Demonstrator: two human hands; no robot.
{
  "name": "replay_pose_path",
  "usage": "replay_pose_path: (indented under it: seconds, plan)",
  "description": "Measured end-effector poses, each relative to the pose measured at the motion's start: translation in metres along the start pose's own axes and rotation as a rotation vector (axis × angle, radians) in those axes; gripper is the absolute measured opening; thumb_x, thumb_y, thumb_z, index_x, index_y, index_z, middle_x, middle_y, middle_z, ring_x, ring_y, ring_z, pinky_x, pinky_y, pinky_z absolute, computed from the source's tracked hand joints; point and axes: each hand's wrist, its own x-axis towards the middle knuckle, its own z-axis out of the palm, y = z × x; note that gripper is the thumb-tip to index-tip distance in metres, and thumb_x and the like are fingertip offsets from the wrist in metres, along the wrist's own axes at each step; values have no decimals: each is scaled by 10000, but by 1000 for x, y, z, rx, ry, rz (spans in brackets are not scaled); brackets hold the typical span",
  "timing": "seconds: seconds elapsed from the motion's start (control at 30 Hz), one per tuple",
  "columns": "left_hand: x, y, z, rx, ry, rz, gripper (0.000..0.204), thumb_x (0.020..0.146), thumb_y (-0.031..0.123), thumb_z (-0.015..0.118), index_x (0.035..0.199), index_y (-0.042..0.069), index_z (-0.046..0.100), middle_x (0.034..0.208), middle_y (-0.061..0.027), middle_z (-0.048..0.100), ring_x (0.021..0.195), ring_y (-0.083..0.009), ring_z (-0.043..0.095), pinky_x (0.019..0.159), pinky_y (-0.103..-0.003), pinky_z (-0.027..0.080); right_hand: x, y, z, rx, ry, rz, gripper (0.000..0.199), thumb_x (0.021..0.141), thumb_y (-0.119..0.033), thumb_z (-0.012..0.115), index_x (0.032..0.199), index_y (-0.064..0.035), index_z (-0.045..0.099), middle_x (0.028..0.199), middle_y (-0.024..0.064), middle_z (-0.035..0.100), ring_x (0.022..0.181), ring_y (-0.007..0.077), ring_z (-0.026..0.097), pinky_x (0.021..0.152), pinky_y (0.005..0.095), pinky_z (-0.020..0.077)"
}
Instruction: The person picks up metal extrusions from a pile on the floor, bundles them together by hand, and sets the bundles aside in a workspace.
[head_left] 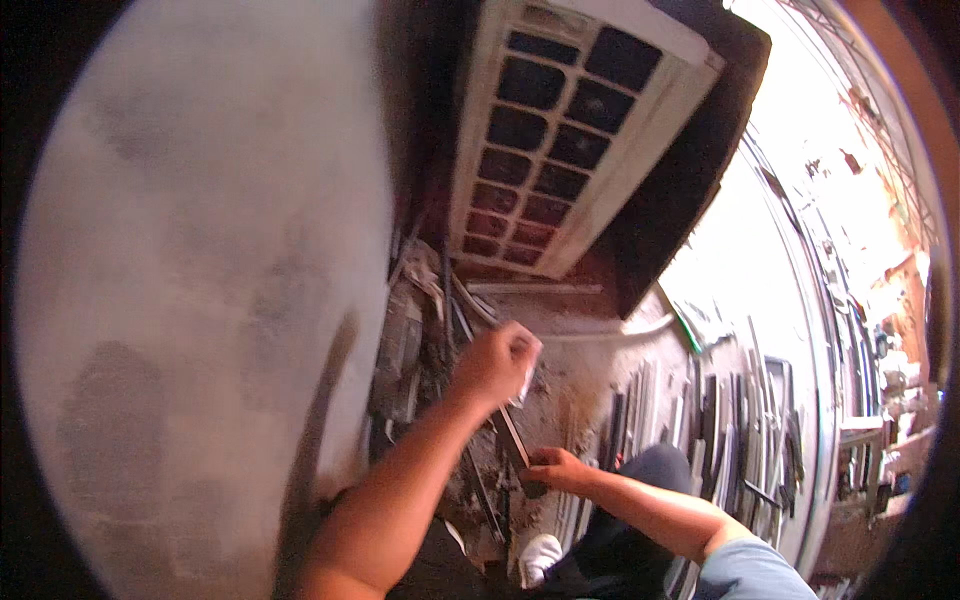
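Metal strip (512,432) runs slanted across the dusty ledge (580,370) under the white grille unit (560,130), and the left hand (495,365) is fisted round its upper end with a pale scrap in the grip. Lower right, the right hand (555,468) pinches the bottom end; loose clutter crowds both, so a slip could drop it.

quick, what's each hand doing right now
Left hand: closed around a small white piece.
Right hand: closed on the lower end of a thin dark strip.
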Motion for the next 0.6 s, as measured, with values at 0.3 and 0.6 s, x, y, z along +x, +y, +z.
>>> replay_pose_path:
  seconds: [0.3,0.6]
  plan:
    - [21,-26,-1,282,-230,-542,987,887,602,632,1559,-17,260,1590,-275,300,1472,-379,333,1194,-438,320,-96,-83,-6,611,-99,20,435,957,-381,650,1211,-28,638,1102,57,666,936,142,613,780,304,477]
    - [27,-30,27,156,-337,-596,1081,857,649,636,1563,-51,210,1589,-293,295,1480,-378,324,1195,-430,295,-134,-124,-24,788,-115,16,346,998,-347,563,1196,-78,653,1034,12,695,826,113,639,637,288,500]
